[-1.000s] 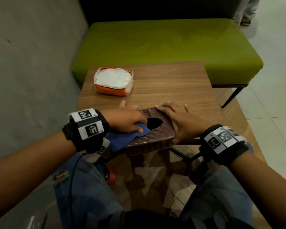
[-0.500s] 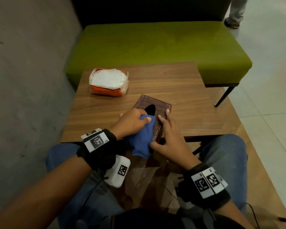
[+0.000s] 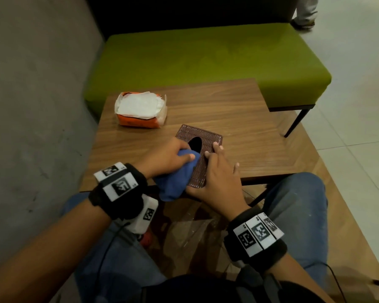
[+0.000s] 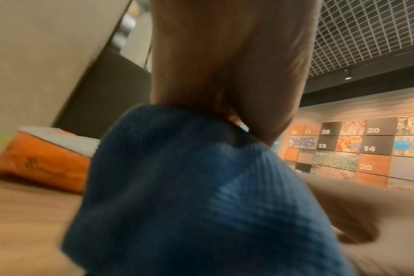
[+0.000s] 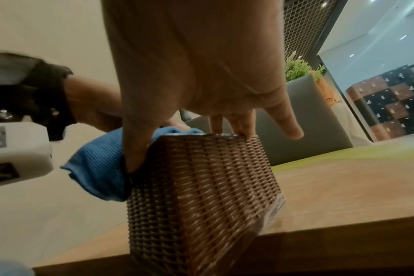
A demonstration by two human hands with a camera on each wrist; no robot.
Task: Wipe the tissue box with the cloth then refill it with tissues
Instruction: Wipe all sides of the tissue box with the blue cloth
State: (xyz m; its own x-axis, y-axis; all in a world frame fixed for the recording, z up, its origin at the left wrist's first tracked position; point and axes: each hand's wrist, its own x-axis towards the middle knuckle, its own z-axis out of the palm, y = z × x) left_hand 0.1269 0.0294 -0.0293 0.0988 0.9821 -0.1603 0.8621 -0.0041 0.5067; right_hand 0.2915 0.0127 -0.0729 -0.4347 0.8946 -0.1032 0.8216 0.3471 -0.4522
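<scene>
A brown woven tissue box (image 3: 206, 141) with an oval slot lies lengthwise at the wooden table's (image 3: 239, 110) front edge, its near end overhanging. My right hand (image 3: 210, 169) grips the box's near end. Its fingers (image 5: 239, 125) lie over the top rim and its thumb (image 5: 134, 153) presses the side of the box (image 5: 201, 186). My left hand (image 3: 184, 154) holds a bunched blue cloth (image 3: 175, 182) against the box's top left, beside the slot. The cloth (image 4: 189, 186) fills the left wrist view and hangs off the table edge. An opened orange pack of white tissues (image 3: 140, 110) sits at the table's far left.
A green bench (image 3: 206, 62) stands beyond the table and a grey wall (image 3: 35, 106) runs along the left. Another person's legs (image 3: 304, 14) stand at the far right. My knees in jeans (image 3: 298, 204) sit under the table's front edge.
The box has been turned from crosswise to lengthwise. My right hand has shifted from its right end to its near end. The left hand keeps the cloth beside the slot.
</scene>
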